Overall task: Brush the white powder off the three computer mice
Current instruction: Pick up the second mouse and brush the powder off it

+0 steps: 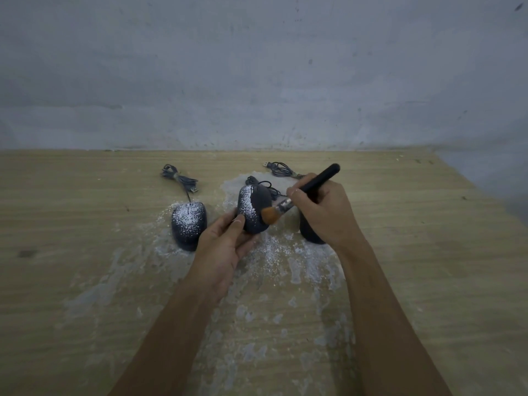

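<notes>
Wooden table (85,281) fills the lower half of the frame, below a grey wall (257,67). White powder (274,252) lies scattered and smeared on the wood around the centre and down toward the bottom edge.

At the centre, the left hand (225,247) holds the middle mouse (253,208) lifted and tilted, with the fingers curled under its near end and the thumb pressing on its left side. The left part of this mouse is covered with powder, the right part looks dark and clean. The right hand (323,212) has its fingers closed around the black handle of a brush (303,192); the orange bristles touch the right side of the held mouse.

Left of centre, the left mouse (188,224) rests on the table, its top speckled with powder, and its bundled cable (178,178) lies above it. The right mouse (310,232) is mostly hidden behind the right hand; whether it carries powder cannot be told. Another coiled cable with a USB plug (280,168) lies in the upper centre, near the brush handle.
</notes>
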### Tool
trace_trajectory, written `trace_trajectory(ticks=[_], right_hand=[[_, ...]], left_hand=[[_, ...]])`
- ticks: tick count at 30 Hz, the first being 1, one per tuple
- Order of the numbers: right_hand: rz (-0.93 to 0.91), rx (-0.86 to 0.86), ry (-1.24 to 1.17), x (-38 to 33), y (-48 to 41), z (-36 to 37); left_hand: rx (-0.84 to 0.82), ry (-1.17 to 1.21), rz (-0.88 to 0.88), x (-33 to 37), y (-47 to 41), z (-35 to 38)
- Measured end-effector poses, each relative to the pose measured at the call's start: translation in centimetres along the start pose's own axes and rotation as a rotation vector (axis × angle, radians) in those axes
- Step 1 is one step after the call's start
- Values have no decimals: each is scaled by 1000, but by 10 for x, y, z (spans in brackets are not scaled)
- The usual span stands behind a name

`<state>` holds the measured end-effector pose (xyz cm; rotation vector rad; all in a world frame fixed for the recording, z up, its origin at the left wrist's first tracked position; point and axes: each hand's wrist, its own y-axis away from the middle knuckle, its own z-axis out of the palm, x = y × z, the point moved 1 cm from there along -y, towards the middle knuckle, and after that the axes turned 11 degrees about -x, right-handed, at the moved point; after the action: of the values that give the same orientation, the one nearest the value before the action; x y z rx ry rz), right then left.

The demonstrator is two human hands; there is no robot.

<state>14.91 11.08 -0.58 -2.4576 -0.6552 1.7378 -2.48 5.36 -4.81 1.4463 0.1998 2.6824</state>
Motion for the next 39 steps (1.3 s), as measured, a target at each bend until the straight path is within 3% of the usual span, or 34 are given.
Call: trace_trajectory(ticks=[17, 19, 24, 28, 32, 36, 39], right_hand=[[99, -74, -97, 7, 0, -1], [111, -36, -91, 11, -3, 0], [106, 285, 96, 21, -8, 5], [98, 183, 62, 21, -8, 8], [108, 229, -10, 18, -13, 4], [141, 187, 113, 17, -27, 6], [124, 258, 92, 12, -37, 3]], left_hand=[[26, 61, -37, 3, 0, -1], [25, 60, -42, 3, 0, -1], [7, 36, -54, 3, 1, 0], [-25, -17, -46, 1, 2, -1], [-25, -29, -38, 0, 2, -1], [-36, -72, -45, 0, 3, -1], [-47, -99, -47, -1, 4, 0]])
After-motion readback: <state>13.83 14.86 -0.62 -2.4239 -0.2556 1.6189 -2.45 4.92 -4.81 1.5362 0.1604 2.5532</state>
